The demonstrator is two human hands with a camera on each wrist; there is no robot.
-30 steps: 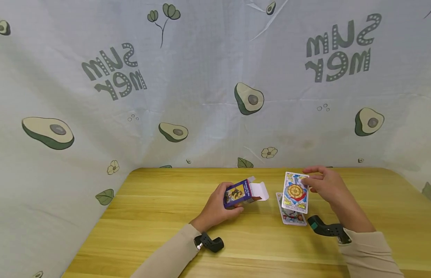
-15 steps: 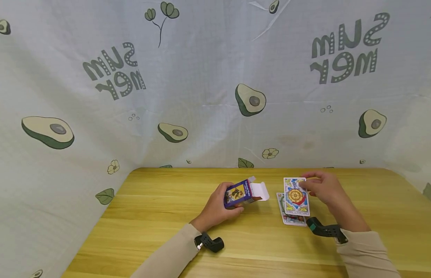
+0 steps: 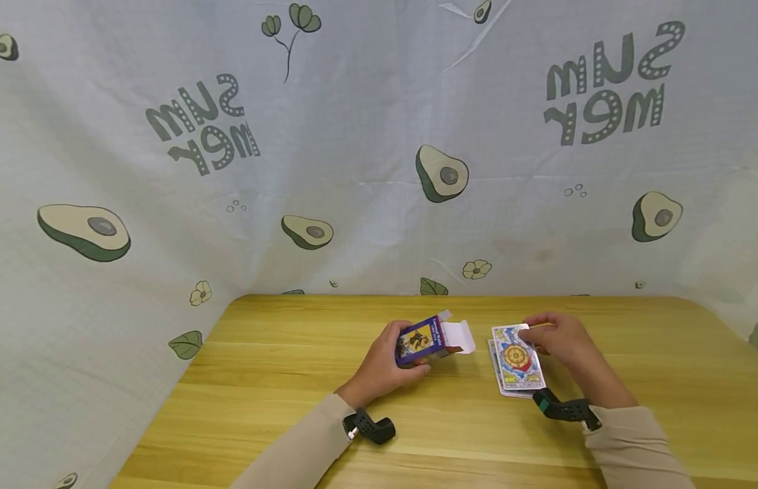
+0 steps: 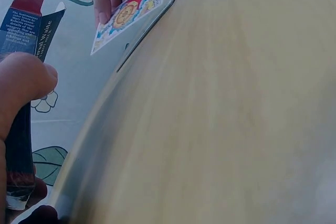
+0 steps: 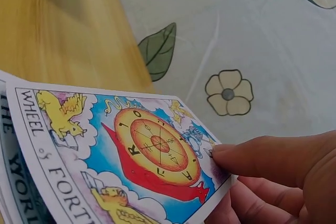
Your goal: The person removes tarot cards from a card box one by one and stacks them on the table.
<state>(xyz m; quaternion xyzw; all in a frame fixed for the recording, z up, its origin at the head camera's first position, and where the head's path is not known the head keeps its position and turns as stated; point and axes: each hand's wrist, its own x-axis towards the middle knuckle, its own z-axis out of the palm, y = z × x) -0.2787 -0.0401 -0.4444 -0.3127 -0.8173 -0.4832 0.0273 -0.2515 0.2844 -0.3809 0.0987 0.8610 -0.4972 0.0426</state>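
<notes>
My left hand (image 3: 385, 363) grips a purple tarot card box (image 3: 419, 341), its white flap folded out toward the right. In the left wrist view the thumb lies along the side of the box (image 4: 20, 30). My right hand (image 3: 562, 343) pinches the far right corner of a tarot card (image 3: 517, 356) between thumb and fingers. "Wheel of Fortune" is printed on that card, as the right wrist view shows. It is held at a tilt over a small stack of cards (image 3: 496, 370); the top one of these (image 5: 21, 187) reads "The World" and is mostly covered.
Both hands work over a yellow wood-grain table (image 3: 281, 380). A pale cloth (image 3: 367, 136) printed with avocados, flowers and lettering hangs behind it and along the left side. Each wrist carries a black camera mount, the right one (image 3: 565, 406) close to the cards.
My right hand has come down and slightly toward me, lowering the Wheel of Fortune card over the stack, so it covers more of the card below. The left hand and box have stayed nearly still.
</notes>
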